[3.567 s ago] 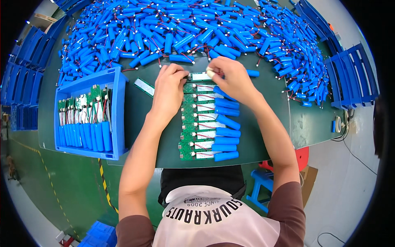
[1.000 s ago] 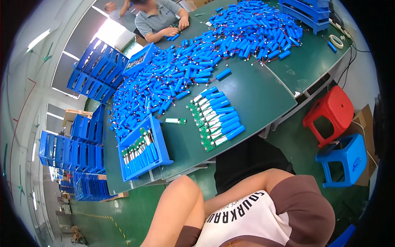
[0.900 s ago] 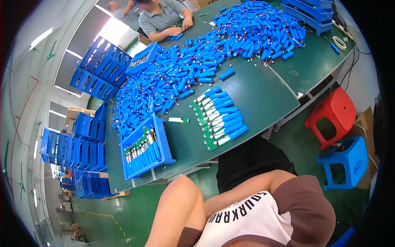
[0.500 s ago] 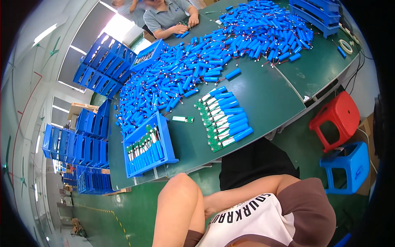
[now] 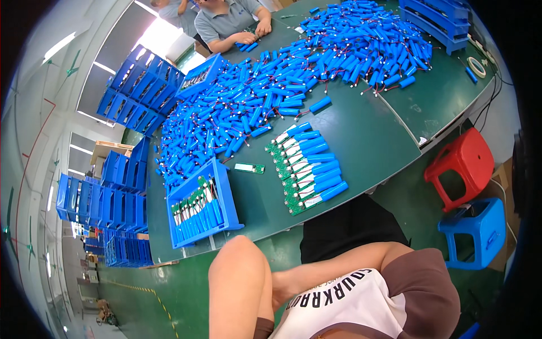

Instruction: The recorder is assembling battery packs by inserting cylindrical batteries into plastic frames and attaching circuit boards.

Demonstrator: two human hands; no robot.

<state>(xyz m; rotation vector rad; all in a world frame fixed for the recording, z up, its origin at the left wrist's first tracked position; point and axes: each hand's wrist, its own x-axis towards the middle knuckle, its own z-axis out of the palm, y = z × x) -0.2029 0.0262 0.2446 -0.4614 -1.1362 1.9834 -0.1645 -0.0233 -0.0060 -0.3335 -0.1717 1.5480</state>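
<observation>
My left arm (image 5: 240, 282) is bent, its elbow raised near the table's front edge; my left hand is out of the picture. Across my body lies my right forearm (image 5: 333, 265), its wrist end tucked behind the left arm, so the right hand's fingers are hidden. On the green table (image 5: 372, 147) ahead, blue cylindrical batteries joined to green circuit boards form a neat row (image 5: 310, 166). One loose circuit board (image 5: 249, 168) with a white strip lies left of them. Further left, a blue tray (image 5: 228, 198) holds more such assemblies. Neither arm touches these things.
A big heap of blue wired batteries (image 5: 254, 96) covers the table's far side. Across it, a co-worker (image 5: 231, 25) handles parts. Stacked blue bins (image 5: 141, 85) stand left; a red stool (image 5: 460, 166) and a blue stool (image 5: 477, 231) stand right. A tape roll (image 5: 476, 66) lies far right.
My left elbow has shifted slightly left, and the whole view has turned a little. The co-worker's hands have moved slightly. The parts on the table keep their places.
</observation>
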